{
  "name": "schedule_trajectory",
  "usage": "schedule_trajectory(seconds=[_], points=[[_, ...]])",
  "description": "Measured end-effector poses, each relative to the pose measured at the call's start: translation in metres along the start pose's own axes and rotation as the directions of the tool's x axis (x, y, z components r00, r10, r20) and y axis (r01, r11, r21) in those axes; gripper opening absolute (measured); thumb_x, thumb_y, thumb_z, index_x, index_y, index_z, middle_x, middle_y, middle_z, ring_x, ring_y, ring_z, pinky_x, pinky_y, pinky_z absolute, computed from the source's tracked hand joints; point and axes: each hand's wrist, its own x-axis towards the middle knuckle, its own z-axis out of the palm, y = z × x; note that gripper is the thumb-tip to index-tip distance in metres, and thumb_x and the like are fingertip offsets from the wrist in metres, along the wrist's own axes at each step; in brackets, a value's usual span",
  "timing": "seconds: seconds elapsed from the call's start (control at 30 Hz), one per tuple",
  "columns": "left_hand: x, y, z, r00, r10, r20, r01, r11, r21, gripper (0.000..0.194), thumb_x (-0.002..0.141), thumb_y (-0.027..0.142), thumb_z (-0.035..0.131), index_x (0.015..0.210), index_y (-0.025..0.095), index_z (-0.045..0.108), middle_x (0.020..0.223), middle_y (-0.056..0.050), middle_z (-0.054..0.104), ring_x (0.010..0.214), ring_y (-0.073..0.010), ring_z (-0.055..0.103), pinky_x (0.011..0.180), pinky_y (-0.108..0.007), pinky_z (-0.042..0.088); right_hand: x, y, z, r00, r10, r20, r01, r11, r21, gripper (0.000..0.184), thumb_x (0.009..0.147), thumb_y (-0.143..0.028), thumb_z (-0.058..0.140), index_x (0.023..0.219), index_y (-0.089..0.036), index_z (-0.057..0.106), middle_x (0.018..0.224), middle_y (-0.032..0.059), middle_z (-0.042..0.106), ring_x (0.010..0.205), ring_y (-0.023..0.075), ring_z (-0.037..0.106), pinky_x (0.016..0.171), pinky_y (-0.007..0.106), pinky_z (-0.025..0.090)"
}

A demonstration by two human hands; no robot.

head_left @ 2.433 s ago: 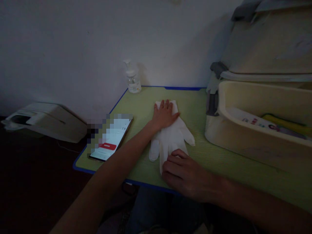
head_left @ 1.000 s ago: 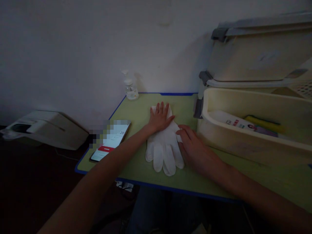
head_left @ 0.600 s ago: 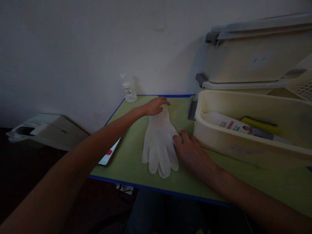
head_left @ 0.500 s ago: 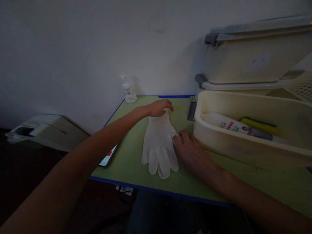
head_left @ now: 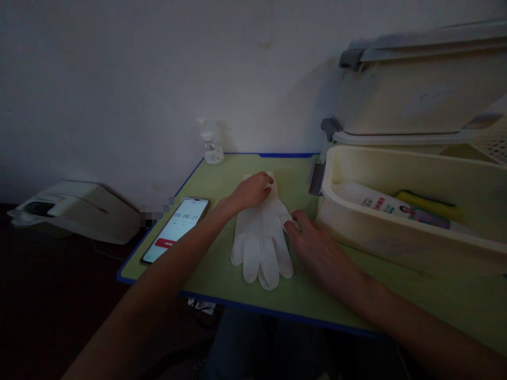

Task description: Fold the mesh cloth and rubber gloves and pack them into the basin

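Observation:
A white glove lies flat on the green table, its fingers pointing towards me and its cuff towards the wall. Over the cuff end rests my left hand, its fingers bent and the thumb apart from them. My right hand is at the right side of the glove, with thumb and forefinger closed on the glove's thumb. Part of the cuff is hidden under my left hand.
On the left of the table lies a lit phone, partly behind my left forearm. A clear pump bottle stands at the back left corner. To the right, a cream bin holds a white printed packet and a yellow sponge.
My left hand has shifted slightly down the glove from the cuff edge, towards me. More of the phone shows beside my forearm. My right hand stays at the glove's thumb.

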Motion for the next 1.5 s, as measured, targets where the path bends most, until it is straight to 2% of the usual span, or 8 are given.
schedule_trajectory(seconds=[0.13, 0.3, 0.43, 0.73, 0.93, 1.17, 1.33, 1.5], points=[[0.007, -0.011, -0.004, 0.989, 0.148, 0.022, -0.147, 0.989, -0.018, 0.036, 0.081, 0.005, 0.042, 0.113, 0.013, 0.056, 0.120, -0.010, 0.058, 0.114, -0.0166, 0.053, 0.099, -0.033, 0.040, -0.001, 0.001, 0.002, 0.999, -0.030, -0.037, 0.031, 0.999, 0.012, 0.025, 0.076, 0.004, 0.043, 0.090, -0.011, 0.059, 0.098, 0.0129, 0.056, 0.068, 0.0172, 0.057, 0.057, 0.028, 0.048], [0.014, -0.003, -0.012, 0.900, 0.392, 0.193, -0.407, 0.912, 0.044, 0.049, 0.074, -0.007, 0.039, 0.111, 0.018, 0.058, 0.134, -0.009, 0.048, 0.126, -0.0177, 0.042, 0.102, -0.034, 0.035, -0.001, 0.002, 0.007, 0.993, -0.054, -0.107, 0.054, 0.999, -0.006, 0.028, 0.075, 0.006, 0.042, 0.089, -0.010, 0.060, 0.101, 0.0143, 0.057, 0.072, 0.0188, 0.058, 0.059, 0.030, 0.050], [0.015, 0.010, -0.015, 0.859, 0.440, 0.261, -0.471, 0.880, 0.066, 0.036, 0.077, -0.002, 0.042, 0.101, 0.016, 0.061, 0.129, -0.011, 0.051, 0.123, -0.0200, 0.044, 0.099, -0.033, 0.036, -0.001, 0.004, 0.009, 0.988, -0.067, -0.140, 0.068, 0.998, 0.001, 0.028, 0.075, 0.007, 0.041, 0.086, -0.009, 0.062, 0.099, 0.0147, 0.057, 0.074, 0.0187, 0.058, 0.062, 0.029, 0.051], [0.018, 0.011, -0.009, 0.842, 0.492, 0.222, -0.527, 0.839, 0.138, 0.023, 0.084, 0.007, 0.039, 0.082, 0.014, 0.061, 0.095, -0.009, 0.062, 0.087, -0.0177, 0.057, 0.081, -0.030, 0.042, -0.003, 0.005, 0.012, 0.976, -0.088, -0.197, 0.103, 0.992, 0.066, 0.034, 0.072, 0.009, 0.034, 0.079, -0.009, 0.061, 0.097, 0.0138, 0.057, 0.079, 0.0191, 0.059, 0.066, 0.030, 0.054], [0.015, 0.010, -0.008, 0.873, 0.459, 0.165, -0.487, 0.842, 0.232, 0.024, 0.082, 0.004, 0.041, 0.091, 0.016, 0.060, 0.092, -0.006, 0.063, 0.095, -0.0190, 0.056, 0.099, -0.041, 0.033, -0.002, 0.007, 0.011, 0.969, -0.114, -0.218, 0.131, 0.989, 0.063, 0.029, 0.071, 0.009, 0.039, 0.077, -0.010, 0.060, 0.095, 0.0126, 0.058, 0.079, 0.0182, 0.059, 0.065, 0.028, 0.055], [0.007, 0.005, -0.012, 0.910, 0.405, 0.088, -0.413, 0.873, 0.261, 0.023, 0.083, 0.007, 0.044, 0.081, 0.018, 0.065, 0.094, -0.006, 0.059, 0.098, -0.0193, 0.052, 0.106, -0.049, 0.022, 0.001, 0.006, 0.011, 0.929, -0.165, -0.330, 0.186, 0.982, 0.034, 0.028, 0.073, 0.007, 0.038, 0.076, -0.010, 0.061, 0.091, 0.0128, 0.059, 0.077, 0.0191, 0.059, 0.066, 0.030, 0.056], [0.000, 0.002, -0.007, 0.947, 0.316, -0.056, -0.300, 0.934, 0.194, 0.023, 0.083, 0.011, 0.044, 0.082, 0.017, 0.066, 0.096, -0.007, 0.055, 0.096, -0.0203, 0.049, 0.089, -0.038, 0.038, 0.002, 0.005, 0.008, 0.899, -0.193, -0.394, 0.212, 0.977, 0.006, 0.026, 0.079, 0.002, 0.039, 0.076, -0.010, 0.062, 0.089, 0.0115, 0.061, 0.073, 0.0187, 0.059, 0.063, 0.030, 0.056], [-0.010, -0.001, -0.001, 0.982, 0.167, -0.086, -0.163, 0.985, 0.055, 0.022, 0.083, 0.012, 0.044, 0.088, 0.015, 0.066, 0.096, -0.006, 0.053, 0.081, -0.0163, 0.052, 0.072, -0.029, 0.042, 0.004, 0.002, 0.011, 0.855, -0.176, -0.489, 0.227, 0.973, 0.047, 0.023, 0.086, -0.005, 0.040, 0.081, -0.010, 0.062, 0.090, 0.0112, 0.061, 0.071, 0.0189, 0.059, 0.062, 0.032, 0.056]])
